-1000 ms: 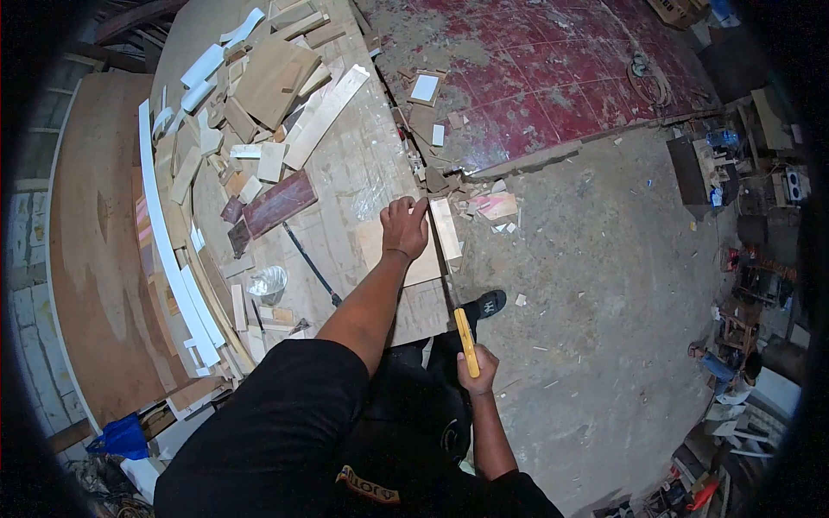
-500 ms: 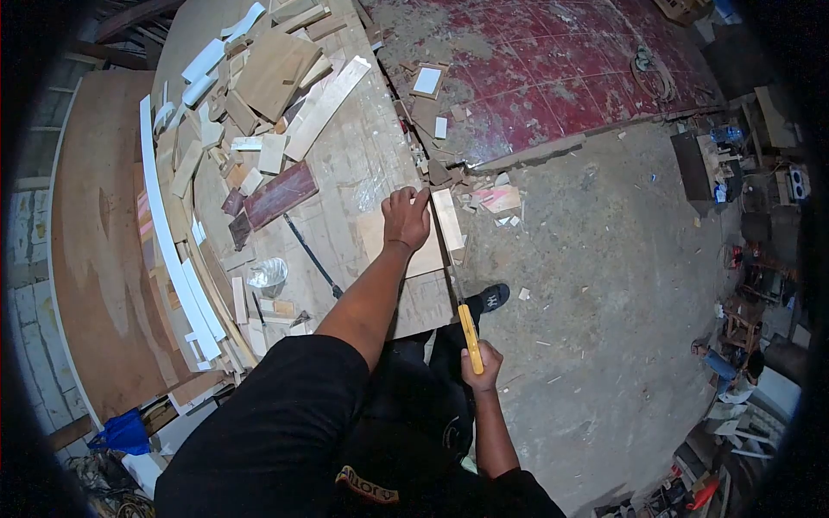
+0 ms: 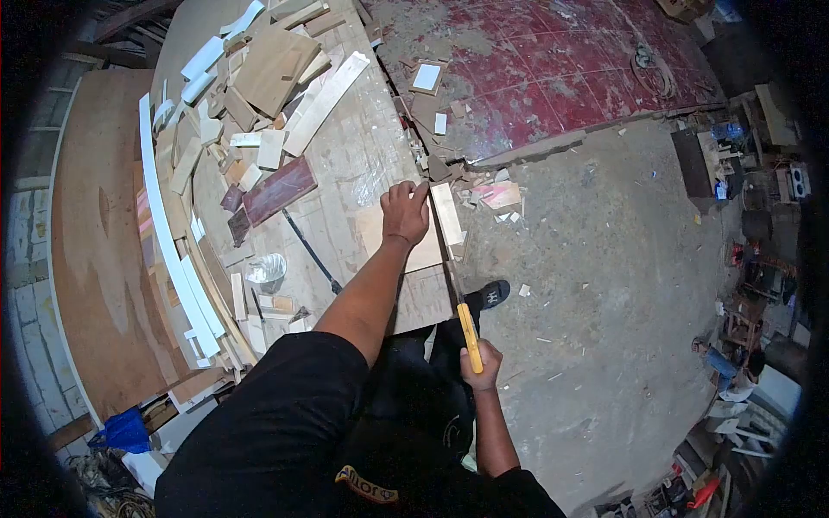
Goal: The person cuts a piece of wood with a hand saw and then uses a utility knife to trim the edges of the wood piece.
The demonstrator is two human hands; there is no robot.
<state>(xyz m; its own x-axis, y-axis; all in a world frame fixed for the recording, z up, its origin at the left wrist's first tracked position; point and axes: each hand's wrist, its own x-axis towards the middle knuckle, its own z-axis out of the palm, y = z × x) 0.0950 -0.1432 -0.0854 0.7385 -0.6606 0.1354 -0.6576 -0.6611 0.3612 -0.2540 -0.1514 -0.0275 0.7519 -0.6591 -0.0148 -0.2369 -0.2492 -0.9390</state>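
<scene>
A pale thin board (image 3: 423, 256) lies at the right edge of the workbench (image 3: 427, 302). My left hand (image 3: 405, 214) presses down on it from above, fingers spread over the wood and thumb near the cut line. Below the bench edge, my right hand (image 3: 485, 366) is closed around the yellow handle (image 3: 470, 335) of a handsaw. Its narrow dark blade (image 3: 446, 250) runs up along the board, beside the left hand. A pale strip of wood (image 3: 446, 216) sits just right of the blade.
Wood offcuts (image 3: 278, 73) are heaped on the far left of the bench, with a reddish-brown block (image 3: 280, 191) nearer. A dark rod (image 3: 313, 253) and a clear plastic cup (image 3: 267, 269) lie closer. Scraps litter the concrete floor (image 3: 587, 285). A person (image 3: 730, 373) sits at far right.
The view has shifted very slightly. Both hands keep nearly the same places, the left on the board and the right on the saw handle.
</scene>
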